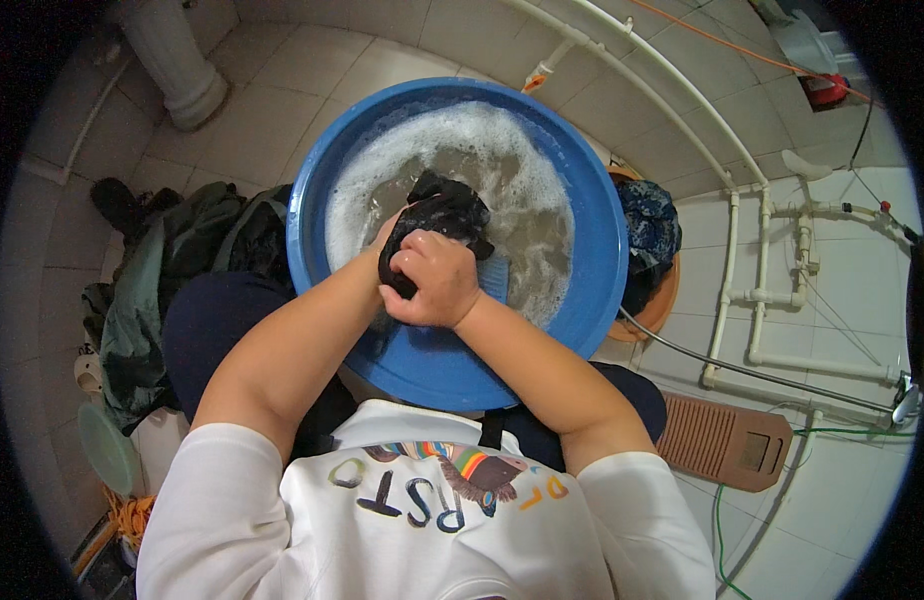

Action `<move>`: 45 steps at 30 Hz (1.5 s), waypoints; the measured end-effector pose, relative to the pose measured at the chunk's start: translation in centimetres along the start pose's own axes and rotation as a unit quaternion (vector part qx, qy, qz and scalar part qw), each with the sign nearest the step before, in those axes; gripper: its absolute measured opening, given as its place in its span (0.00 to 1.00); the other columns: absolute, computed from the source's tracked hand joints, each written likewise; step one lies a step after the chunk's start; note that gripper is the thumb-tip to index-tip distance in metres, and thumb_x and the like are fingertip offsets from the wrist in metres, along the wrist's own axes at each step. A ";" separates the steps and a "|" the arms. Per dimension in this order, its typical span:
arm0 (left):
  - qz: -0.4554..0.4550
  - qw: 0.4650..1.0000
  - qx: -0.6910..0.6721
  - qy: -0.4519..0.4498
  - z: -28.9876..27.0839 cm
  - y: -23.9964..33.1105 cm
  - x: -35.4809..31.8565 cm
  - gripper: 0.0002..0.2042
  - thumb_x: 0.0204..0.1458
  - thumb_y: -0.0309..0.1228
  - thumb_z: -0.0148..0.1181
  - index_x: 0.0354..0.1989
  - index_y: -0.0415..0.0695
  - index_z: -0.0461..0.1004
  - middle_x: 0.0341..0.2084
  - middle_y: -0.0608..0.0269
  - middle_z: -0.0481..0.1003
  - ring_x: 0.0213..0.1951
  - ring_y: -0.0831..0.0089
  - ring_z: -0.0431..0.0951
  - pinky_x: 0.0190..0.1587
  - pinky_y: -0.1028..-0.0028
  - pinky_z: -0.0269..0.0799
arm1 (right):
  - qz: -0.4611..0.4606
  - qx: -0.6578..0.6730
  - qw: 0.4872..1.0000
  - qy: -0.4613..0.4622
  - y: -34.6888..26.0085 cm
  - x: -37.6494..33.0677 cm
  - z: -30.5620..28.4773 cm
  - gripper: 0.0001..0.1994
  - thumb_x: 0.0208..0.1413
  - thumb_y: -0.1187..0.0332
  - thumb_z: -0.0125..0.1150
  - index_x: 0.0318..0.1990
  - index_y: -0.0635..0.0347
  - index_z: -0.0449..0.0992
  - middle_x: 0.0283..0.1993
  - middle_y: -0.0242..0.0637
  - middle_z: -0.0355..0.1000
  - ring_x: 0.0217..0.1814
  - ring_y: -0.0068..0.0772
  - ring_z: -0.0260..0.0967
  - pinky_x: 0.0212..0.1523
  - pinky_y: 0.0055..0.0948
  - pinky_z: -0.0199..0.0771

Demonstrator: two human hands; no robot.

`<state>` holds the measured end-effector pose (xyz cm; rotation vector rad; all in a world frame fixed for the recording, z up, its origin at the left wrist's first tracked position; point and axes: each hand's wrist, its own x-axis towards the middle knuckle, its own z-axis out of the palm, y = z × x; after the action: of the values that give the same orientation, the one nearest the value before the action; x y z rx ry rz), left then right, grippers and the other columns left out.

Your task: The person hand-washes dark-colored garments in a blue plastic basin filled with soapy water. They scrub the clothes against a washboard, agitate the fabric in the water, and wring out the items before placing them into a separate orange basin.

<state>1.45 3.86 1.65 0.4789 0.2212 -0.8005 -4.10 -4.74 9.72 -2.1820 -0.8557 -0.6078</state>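
Observation:
A wet black cloth (pixel 450 208) is bunched up over soapy water in a large blue tub (pixel 304 215); its garment kind cannot be made out. My right hand (pixel 437 282) is closed round the near side of it, fingers curled in. Behind it, my left hand (pixel 386 236) grips the same cloth from the left, its fingers mostly hidden by the fabric. Just under my right hand, part of a blue ribbed washboard (pixel 495 277) shows in the tub. White foam (pixel 527 150) rings the greyish water.
Dark clothes (pixel 147 300) are heaped left of the tub. An orange basin (pixel 665 305) with dark patterned fabric (pixel 650 235) stands right of it. A brown washboard (pixel 724 440) lies lower right. White pipes (pixel 732 270), a metal hose (pixel 752 370) and a pedestal (pixel 177 65) are around.

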 end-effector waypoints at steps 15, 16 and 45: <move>0.100 0.916 0.269 0.281 0.8 0.5 0.8 0.19 0.44 0.34 0.59 0.45 0.45 0.64 0.38 0.63 0.69 0.37 0.71 0.68 0.32 0.73 0.65 | 0.522 -0.218 0.821 0.082 17.6 -6.4 -3.5 0.12 0.46 0.66 0.55 0.37 0.61 0.67 0.44 0.45 0.64 0.47 0.48 0.62 0.45 0.40 0.62; 0.103 0.904 0.279 0.307 0.9 0.6 0.9 0.20 0.44 0.34 0.58 0.46 0.45 0.63 0.38 0.63 0.69 0.37 0.72 0.68 0.31 0.73 0.64 | 0.440 -0.178 0.879 0.046 18.1 -6.9 -3.3 0.13 0.47 0.64 0.55 0.40 0.59 0.67 0.47 0.46 0.63 0.49 0.49 0.61 0.47 0.39 0.61; 0.245 0.890 0.206 0.326 0.3 3.7 1.2 0.19 0.35 0.19 0.50 0.41 0.38 0.64 0.33 0.54 0.69 0.35 0.64 0.70 0.37 0.71 0.67 | 0.406 0.472 0.716 0.316 11.6 -1.0 -15.7 0.15 0.38 0.80 0.41 0.36 0.60 0.67 0.35 0.40 0.66 0.37 0.39 0.65 0.43 0.41 0.68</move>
<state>4.98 5.14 2.61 1.1566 0.5312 -0.1546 1.07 -23.04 14.10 -1.0478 0.2243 -0.2846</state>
